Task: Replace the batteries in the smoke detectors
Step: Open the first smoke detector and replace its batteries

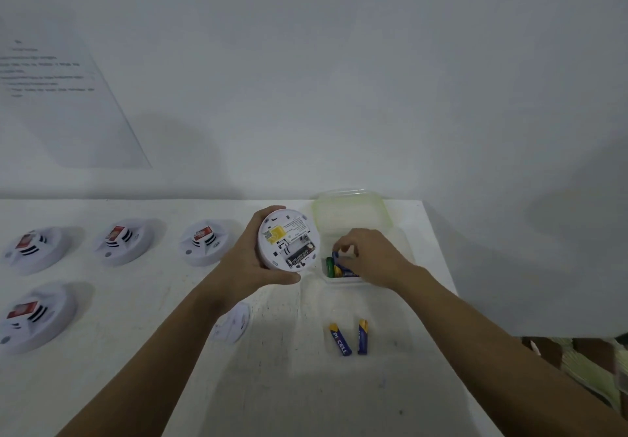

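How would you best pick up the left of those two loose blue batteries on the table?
Pinch the left blue battery across its middle, coming from straight above. It is a slim cylinder lying flat, and the gap to the right battery probably leaves room for a fingertip on each long side.

White table (278, 385), surface scuffed and speckled, back edge against a wall. Back left: row of three smoke detectors (122, 241), domes up, spaced apart. Fourth smoke detector (34, 317) in front of the row, near the left edge. Round white plate (234, 324) lying flat, centre. Two blue-and-yellow AAA batteries (339, 338) side by side, front right. Clear plastic container (343, 282) at the back right corner, its lid (350, 212) open.
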